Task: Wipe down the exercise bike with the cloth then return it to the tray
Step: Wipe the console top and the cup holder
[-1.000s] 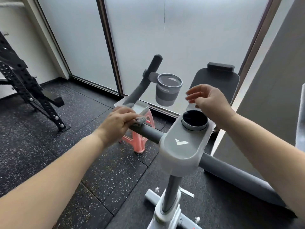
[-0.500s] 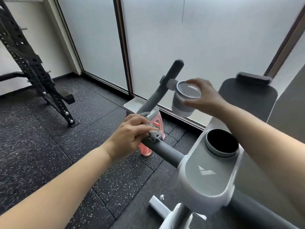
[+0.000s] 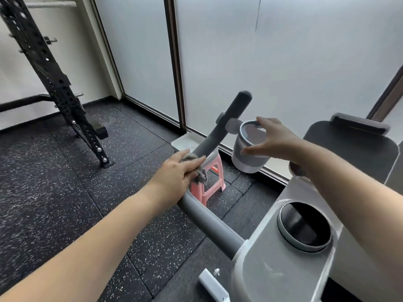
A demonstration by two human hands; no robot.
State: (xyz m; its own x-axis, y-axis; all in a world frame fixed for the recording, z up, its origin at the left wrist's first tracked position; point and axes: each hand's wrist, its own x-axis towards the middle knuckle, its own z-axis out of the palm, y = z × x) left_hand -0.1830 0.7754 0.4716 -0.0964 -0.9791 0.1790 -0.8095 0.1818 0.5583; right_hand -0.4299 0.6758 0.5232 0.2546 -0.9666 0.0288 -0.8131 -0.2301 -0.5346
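On the handlebar, left hand presses cloth, arm outstretched.

hands 2 | cloth 1 | bike 1 | cup holder 1 | tray 1 | stool 1

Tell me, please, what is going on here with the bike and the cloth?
A person is wiping an exercise bike. The left hand presses a grey cloth against the grey handlebar, near its upward bend. The right hand holds the rim of the cup holder clipped to that bar. The white tray sits on a pink stool just beyond, with the cloth not yet returned.
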